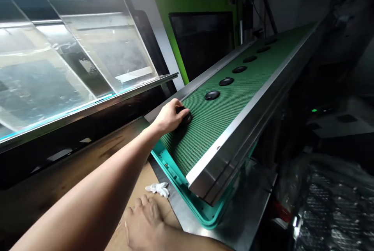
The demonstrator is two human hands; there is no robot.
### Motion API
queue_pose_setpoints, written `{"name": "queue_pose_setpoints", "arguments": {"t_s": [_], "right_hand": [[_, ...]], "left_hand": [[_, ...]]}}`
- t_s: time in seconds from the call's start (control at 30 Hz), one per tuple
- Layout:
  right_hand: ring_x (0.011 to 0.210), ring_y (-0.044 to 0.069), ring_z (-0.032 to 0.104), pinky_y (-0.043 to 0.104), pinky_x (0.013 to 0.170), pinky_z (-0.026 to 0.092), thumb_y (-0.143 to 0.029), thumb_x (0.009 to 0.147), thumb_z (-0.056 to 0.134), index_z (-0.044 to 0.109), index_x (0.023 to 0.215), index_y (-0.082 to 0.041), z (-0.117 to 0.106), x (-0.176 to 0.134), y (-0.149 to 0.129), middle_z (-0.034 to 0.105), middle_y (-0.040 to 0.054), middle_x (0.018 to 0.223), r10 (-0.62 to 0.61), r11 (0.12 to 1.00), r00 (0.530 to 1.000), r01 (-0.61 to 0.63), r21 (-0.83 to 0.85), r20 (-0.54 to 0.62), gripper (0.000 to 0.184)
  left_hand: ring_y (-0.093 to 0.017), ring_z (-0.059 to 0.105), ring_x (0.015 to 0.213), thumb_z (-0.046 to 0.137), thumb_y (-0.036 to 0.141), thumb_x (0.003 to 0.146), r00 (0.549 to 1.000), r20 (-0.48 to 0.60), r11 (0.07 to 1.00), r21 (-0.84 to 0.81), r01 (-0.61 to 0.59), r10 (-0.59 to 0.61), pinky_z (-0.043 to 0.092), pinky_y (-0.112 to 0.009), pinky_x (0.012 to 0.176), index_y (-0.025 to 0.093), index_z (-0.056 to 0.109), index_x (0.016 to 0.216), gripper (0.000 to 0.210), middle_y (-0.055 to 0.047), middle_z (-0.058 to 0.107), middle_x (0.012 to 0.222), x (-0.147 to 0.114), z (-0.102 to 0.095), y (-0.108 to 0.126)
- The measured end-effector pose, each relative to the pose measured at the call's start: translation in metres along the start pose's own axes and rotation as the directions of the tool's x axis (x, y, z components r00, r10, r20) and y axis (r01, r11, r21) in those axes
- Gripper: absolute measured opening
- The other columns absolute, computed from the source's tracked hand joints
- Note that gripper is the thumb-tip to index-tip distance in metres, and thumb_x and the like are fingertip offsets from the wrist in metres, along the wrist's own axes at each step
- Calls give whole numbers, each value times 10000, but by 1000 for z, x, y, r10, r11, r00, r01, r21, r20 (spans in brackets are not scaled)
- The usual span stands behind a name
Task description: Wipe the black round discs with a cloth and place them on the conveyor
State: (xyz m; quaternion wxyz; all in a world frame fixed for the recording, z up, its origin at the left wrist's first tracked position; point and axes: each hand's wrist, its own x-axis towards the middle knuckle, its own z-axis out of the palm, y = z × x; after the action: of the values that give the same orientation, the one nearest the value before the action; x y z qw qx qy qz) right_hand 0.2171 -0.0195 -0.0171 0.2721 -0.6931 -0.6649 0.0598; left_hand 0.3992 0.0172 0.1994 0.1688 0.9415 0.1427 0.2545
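My left hand reaches over the near end of the green conveyor belt. Its thumb and fingers are closed on a black round plastic part, partly covered by the hand. Farther up the belt lies another black disc, with several similar ones in a row behind it. My right hand rests on a brown board, fingers lying loosely apart and holding nothing. Beside its fingertips is a crumpled white scrap.
Under the belt's end sits a turquoise tray on a metal table. A metal side rail edges the belt. At left stands a machine with clear panels. Plastic-wrapped black items lie at lower right.
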Motion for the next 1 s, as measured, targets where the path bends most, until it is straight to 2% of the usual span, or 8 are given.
{"name": "queue_pose_setpoints", "arguments": {"t_s": [0.07, 0.17, 0.37, 0.43, 0.5, 0.67, 0.83, 1.0], "right_hand": [[990, 287, 508, 430, 823, 446, -360, 798, 507, 609, 1013, -154, -2, -3, 1, 590, 134, 1026, -23, 1000, 999, 23, 1, -23, 314], [974, 303, 498, 464, 831, 423, -414, 745, 554, 621, 978, -137, -8, -8, 4, 585, 152, 1015, -113, 993, 993, 113, 15, -31, 368], [996, 298, 495, 440, 844, 408, -326, 780, 544, 641, 980, -164, -13, -8, 11, 594, 131, 989, -59, 997, 993, 63, 35, -101, 275], [995, 276, 500, 417, 866, 406, -340, 833, 531, 623, 1080, -191, -11, -6, 12, 596, 106, 1002, 14, 992, 980, 11, 127, -198, 303], [987, 250, 507, 388, 886, 408, -368, 849, 564, 596, 1163, -217, -7, -5, 10, 593, 85, 1021, 31, 972, 959, 37, 232, -282, 350], [1026, 231, 502, 350, 891, 435, -390, 847, 622, 585, 1204, -256, 7, -17, -12, 567, 76, 1109, -148, 911, 940, 251, 328, -308, 384], [1024, 251, 481, 378, 865, 441, -322, 905, 520, 572, 1242, -229, 17, -36, -40, 535, 113, 1197, -271, 936, 946, 302, 180, -180, 353], [1024, 236, 478, 394, 894, 404, -258, 950, 415, 570, 1263, -230, 20, -24, -46, 558, 100, 1202, -227, 962, 948, 254, 97, -223, 350]], "left_hand": [[-205, 646, 813, 613, 504, 780, 989, -105, 970, -229, 82, -108, 521, -362, 752, 178, 508, 947, 381, -61, 680, 907, -32, -15, -3], [-196, 670, 785, 609, 446, 816, 927, -114, 740, -640, 207, -358, 554, -384, 701, 206, 422, 940, 328, -53, 678, 974, -107, -32, -26], [-181, 681, 815, 636, 211, 808, 502, -100, 283, -910, 303, -859, 571, -333, 694, 210, 513, 930, 174, -39, 679, 995, -288, -27, -111], [-189, 680, 825, 590, 205, 842, 413, -34, 141, -962, 233, -910, 574, -350, 703, 204, 535, 941, 114, -47, 679, 951, -329, -16, -128], [-208, 677, 853, 518, 241, 890, 425, 49, -1, -993, 114, -904, 574, -393, 739, 179, 553, 940, 87, -74, 676, 939, -352, -7, -136], [-205, 667, 902, 407, 259, 940, 563, 185, -272, -959, -74, -805, 543, -401, 861, 115, 582, 1002, 235, -124, 672, 980, -362, -2, -139], [-255, 644, 1030, 426, 322, 932, 548, 225, -330, -938, -101, -806, 509, -466, 915, 167, 536, 1171, 305, -146, 614, 1224, -368, -2, -140], [-186, 599, 1122, 478, 243, 912, 590, 121, -290, -936, -201, -798, 454, -349, 1008, 223, 503, 1256, 346, -91, 568, 1319, -372, 5, -138]]}}
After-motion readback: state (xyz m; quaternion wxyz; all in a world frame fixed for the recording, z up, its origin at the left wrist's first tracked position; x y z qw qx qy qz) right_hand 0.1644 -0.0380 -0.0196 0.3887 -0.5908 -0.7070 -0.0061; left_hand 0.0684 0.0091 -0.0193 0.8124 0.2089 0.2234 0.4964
